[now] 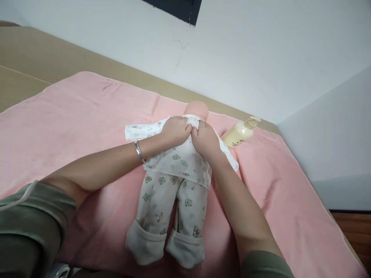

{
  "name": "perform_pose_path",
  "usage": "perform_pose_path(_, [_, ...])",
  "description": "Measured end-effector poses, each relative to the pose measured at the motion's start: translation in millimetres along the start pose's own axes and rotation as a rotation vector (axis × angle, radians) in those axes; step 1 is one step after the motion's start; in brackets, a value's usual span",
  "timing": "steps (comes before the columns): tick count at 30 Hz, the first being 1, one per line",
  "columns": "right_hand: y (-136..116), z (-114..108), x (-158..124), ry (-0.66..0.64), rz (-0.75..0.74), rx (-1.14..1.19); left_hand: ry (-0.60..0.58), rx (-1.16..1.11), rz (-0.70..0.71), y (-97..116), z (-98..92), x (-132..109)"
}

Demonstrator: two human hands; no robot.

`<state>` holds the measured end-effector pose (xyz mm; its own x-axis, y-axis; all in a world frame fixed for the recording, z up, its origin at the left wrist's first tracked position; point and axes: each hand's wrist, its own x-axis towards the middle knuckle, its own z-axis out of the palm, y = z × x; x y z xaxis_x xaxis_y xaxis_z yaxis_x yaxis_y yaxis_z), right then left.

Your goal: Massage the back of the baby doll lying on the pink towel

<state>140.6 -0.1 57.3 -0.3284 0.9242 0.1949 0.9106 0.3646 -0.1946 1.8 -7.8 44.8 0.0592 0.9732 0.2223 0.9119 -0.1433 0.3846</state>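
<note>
A baby doll (pixel 197 109) lies face direction unclear on a pink blanket, with only its round, bare head showing beyond the collar. It is dressed in a white printed shirt (pixel 180 160) with long sleeves and white printed pants (pixel 160 200) whose cuffs are folded up wide. Both hands meet at the upper chest, just below the head. My left hand (pixel 176 131), a silver bangle on its wrist, pinches the shirt near the neckline. Beside it my right hand (pixel 206 141) grips the shirt's other side, thumbs nearly touching. The fingertips are partly hidden in the cloth.
A pale yellow pump bottle (pixel 239 133) lies tilted on the blanket, right of the doll's shoulder. The pink blanket (pixel 95 104) covers most of a wooden table (pixel 58 50). A white wall (pixel 232 58) rises behind it, with a dark panel (pixel 182 9) at the top.
</note>
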Motion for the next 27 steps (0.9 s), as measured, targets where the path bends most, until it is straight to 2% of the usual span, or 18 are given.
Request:
perform_pose_path(10, [3.5, 0.2, 1.5, -0.018, -0.001, 0.04, -0.002, 0.031, 0.006, 3.5, 1.4, -4.2])
perform_pose_path(14, [8.3, -0.8, 6.0, -0.063, 0.021, 0.079, 0.03, 0.121, 0.164, 13.0, 3.2, -20.8])
perform_pose_path(17, [7.1, -3.5, 5.4, -0.071, 0.025, 0.029, -0.009, 0.143, 0.226, 18.4, -0.5, -27.0])
perform_pose_path(23, [-13.0, -11.4, -14.5, -0.058, 0.052, -0.187, -0.073, 0.044, 0.021, 10.4, -12.0, -10.2])
perform_pose_path(27, [-24.0, -12.9, -24.7, -0.054, 0.104, -0.249, -0.064, 0.003, -0.02, 1.5, -9.4, 0.7])
